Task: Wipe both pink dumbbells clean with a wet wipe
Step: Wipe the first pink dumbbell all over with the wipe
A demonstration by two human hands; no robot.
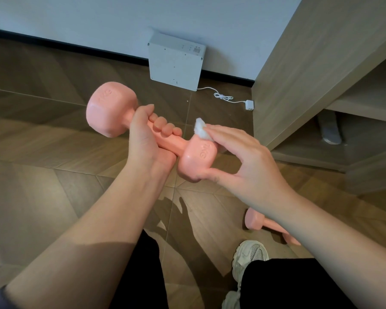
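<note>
Gripping the handle of a pink dumbbell [108,108], the left hand [145,139] holds it in the air above the wooden floor [42,152], its fingers [165,126] curled tightly round the bar. The dumbbell slants from far left to near right. The right hand [250,161] is on the near-right head. Its fingers [227,132] lie pressed together and push a crumpled white wet wipe [201,128] against the head's far edge. The thumb is braced on the near edge, so wipe and head are pinched between them.

A second pink dumbbell [255,221] lies on the floor at the near right, partly hidden by the right forearm, close to a white shoe [247,257]. A white box [176,61] leans on the far wall, its cable [223,97] trailing right toward a wooden cabinet [310,63].
</note>
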